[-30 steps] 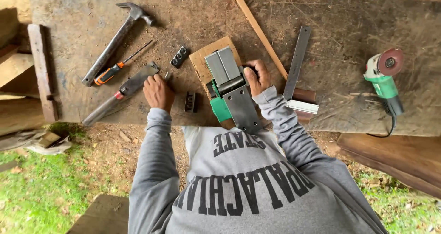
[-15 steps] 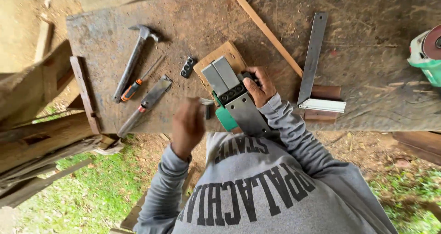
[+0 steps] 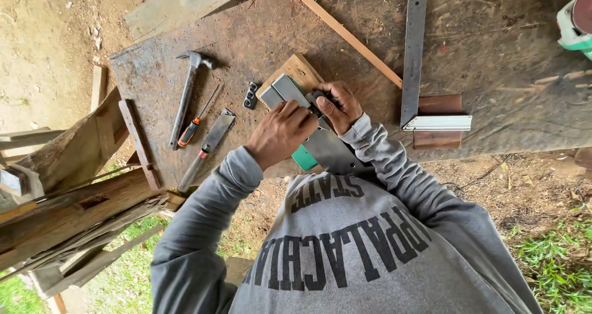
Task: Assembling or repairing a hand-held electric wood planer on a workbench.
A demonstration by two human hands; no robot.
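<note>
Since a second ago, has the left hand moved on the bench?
Yes. The left hand has left its spot beside the chisel and now rests on the planer, next to the right hand.

A power planer (image 3: 308, 120) is lying on a wooden block (image 3: 300, 69) at the workbench's (image 3: 493, 55) near edge; hammer (image 3: 188, 92), screwdriver (image 3: 196, 120) and chisel (image 3: 206, 147) are lying left, a square (image 3: 414, 61) right.

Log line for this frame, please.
left hand: on planer | right hand: gripping planer | under: wood block | nearby: hammer
</note>
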